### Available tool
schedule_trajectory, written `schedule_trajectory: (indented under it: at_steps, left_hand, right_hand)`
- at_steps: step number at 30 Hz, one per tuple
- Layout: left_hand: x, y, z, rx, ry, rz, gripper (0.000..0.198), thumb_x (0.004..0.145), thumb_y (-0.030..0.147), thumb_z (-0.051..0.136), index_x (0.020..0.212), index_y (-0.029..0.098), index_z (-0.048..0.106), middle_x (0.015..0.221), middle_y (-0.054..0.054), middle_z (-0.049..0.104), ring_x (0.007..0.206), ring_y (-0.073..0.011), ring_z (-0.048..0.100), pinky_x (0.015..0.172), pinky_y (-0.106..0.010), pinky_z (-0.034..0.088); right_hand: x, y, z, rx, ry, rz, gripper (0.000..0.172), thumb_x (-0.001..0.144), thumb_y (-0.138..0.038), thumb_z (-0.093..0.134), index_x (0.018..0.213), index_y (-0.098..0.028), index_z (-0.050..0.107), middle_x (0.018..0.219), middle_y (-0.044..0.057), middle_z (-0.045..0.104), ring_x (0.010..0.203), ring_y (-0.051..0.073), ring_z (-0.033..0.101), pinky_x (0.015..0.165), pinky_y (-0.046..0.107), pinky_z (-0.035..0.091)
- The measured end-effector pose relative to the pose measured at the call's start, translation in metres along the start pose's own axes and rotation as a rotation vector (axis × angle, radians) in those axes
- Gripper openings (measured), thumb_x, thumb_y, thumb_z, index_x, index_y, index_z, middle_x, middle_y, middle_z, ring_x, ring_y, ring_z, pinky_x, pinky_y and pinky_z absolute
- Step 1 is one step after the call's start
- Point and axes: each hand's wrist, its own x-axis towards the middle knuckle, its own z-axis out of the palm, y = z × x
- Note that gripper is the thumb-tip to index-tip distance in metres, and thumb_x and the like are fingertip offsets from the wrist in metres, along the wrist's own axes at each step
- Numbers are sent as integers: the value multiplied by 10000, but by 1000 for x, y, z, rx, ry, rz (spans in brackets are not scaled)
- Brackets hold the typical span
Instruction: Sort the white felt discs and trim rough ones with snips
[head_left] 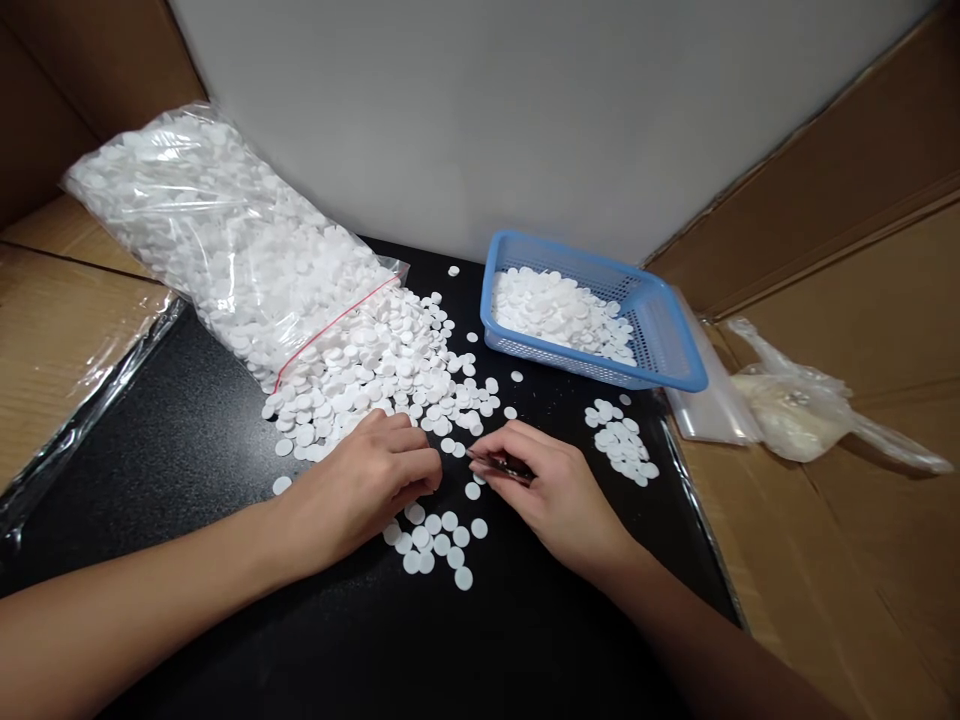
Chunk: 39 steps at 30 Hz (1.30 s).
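A heap of small white round discs (375, 370) spills from an open clear plastic bag (225, 240) onto a black table (187, 450). My left hand (367, 480) rests curled on the table at the near edge of the heap, fingers bent over some discs. My right hand (547, 480) is closed on a thin dark tool, apparently tweezers (499, 464), whose tip points left toward loose discs. A small cluster of discs (435, 540) lies between and below my hands. Another small group of discs (622, 440) lies to the right.
A blue plastic basket (675, 350) holding white discs stands at the back right. Cardboard walls flank both sides. A crumpled clear bag (802, 410) and flat plastic bags (712, 400) lie on the cardboard at right. A white wall rises behind.
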Motion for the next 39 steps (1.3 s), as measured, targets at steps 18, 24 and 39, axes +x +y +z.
schedule_trajectory:
  at_steps: [18,24,39]
  left_hand:
    - [1,-2,10,16,67,36,143,912,65,596,906,184,675,778,3,643,770,-169,571,713,-306,368]
    - [1,-2,6,-61,66,-47,168,900,40,559,864,188,629,834,19,672,820,-159,593,781,-318,338]
    - [-1,-1,7,-21,76,9,154,922,55,553,851,187,587,796,19,653,801,-163,562,750,-321,297]
  right_hand:
    - [4,-6,-5,-40,50,66,106,865,-172,624,772,-217,599,791,-11,623,638,132,543,570,253,422]
    - [4,-5,-4,-3,20,76,124,864,-193,635,743,-212,617,787,-3,624,663,141,549,592,262,429]
    - [0,-9,-5,55,-26,32,119,893,-160,625,788,-210,652,789,1,604,691,138,575,580,243,437]
